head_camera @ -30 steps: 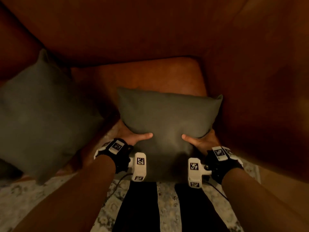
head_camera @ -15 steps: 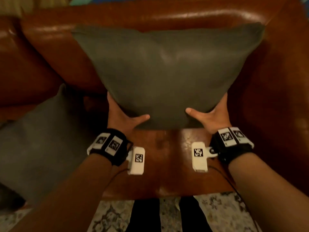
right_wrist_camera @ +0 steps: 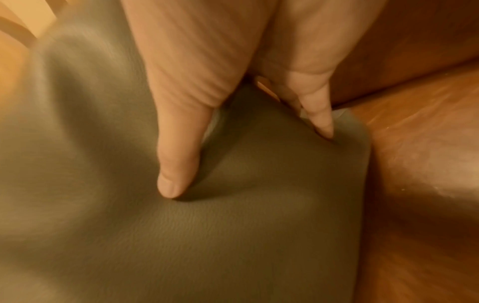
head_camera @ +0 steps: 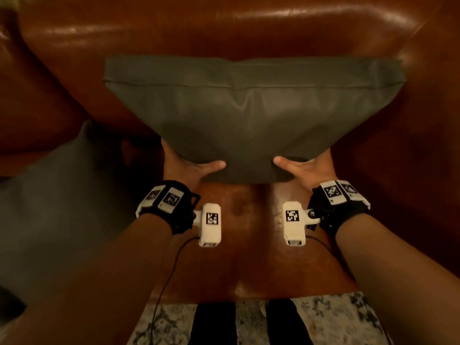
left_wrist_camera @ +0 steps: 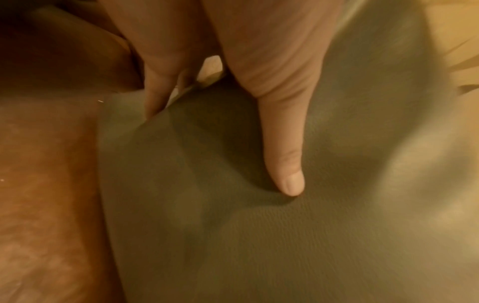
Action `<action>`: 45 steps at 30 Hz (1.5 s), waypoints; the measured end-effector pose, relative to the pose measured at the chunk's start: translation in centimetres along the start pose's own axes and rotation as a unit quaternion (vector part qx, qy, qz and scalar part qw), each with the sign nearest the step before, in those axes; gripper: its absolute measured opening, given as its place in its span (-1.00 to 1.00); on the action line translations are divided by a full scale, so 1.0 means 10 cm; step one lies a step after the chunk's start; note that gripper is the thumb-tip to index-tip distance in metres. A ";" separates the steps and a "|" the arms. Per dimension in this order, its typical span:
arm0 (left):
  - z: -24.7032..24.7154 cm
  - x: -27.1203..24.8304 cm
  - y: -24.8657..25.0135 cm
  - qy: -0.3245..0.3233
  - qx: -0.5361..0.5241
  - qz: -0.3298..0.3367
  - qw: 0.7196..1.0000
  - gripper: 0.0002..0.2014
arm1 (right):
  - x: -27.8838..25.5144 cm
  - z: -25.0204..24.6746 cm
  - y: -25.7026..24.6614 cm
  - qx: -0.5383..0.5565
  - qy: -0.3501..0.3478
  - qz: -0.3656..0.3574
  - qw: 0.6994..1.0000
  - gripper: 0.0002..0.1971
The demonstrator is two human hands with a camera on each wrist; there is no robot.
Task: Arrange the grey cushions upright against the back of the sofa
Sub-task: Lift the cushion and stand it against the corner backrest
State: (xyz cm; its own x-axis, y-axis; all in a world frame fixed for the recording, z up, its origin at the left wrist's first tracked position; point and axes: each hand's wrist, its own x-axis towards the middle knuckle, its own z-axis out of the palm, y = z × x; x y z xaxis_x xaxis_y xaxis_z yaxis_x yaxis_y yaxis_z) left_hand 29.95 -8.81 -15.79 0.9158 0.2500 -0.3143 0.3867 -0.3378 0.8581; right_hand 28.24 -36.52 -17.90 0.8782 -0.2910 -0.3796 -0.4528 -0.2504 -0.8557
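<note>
1. A grey cushion [head_camera: 249, 115] stands upright against the backrest [head_camera: 224, 28] of a brown leather sofa, its lower edge at the back of the seat [head_camera: 249, 257].
2. The left hand [head_camera: 185, 168] holds the cushion's lower left corner, its grip clamped on it: thumb [left_wrist_camera: 287, 164] across the front, fingers [left_wrist_camera: 155, 96] tucked behind.
3. The right hand [head_camera: 306, 169] holds the lower right corner the same way, thumb [right_wrist_camera: 176, 164] in front, fingers [right_wrist_camera: 318, 114] behind.
4. A second cushion [head_camera: 62, 207] lies tilted at the seat's left edge, apart from the first.
5. A patterned rug [head_camera: 336, 319] lies below the seat's front edge.
</note>
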 end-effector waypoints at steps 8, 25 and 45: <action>-0.04 0.16 -0.08 -0.027 0.005 -0.068 0.997 0.17 | 0.12 0.16 -0.10 0.006 -0.041 0.043 0.998 0.46; 0.14 -0.01 -0.05 0.015 -0.049 -0.010 0.999 0.16 | -0.12 0.31 0.04 0.066 0.029 0.008 0.997 0.29; -0.07 0.14 0.03 -0.033 -0.017 -0.104 0.994 0.55 | -0.15 0.35 -0.11 -0.002 0.031 0.106 0.994 0.47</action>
State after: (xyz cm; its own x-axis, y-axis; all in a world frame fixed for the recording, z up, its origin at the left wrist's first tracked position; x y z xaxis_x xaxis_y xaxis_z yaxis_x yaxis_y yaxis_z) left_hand 31.28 -7.93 -15.73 0.8224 0.2507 -0.5107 0.5649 -0.2532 0.7854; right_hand 27.95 -32.54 -17.66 0.7518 -0.3937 -0.5289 -0.6275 -0.1809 -0.7573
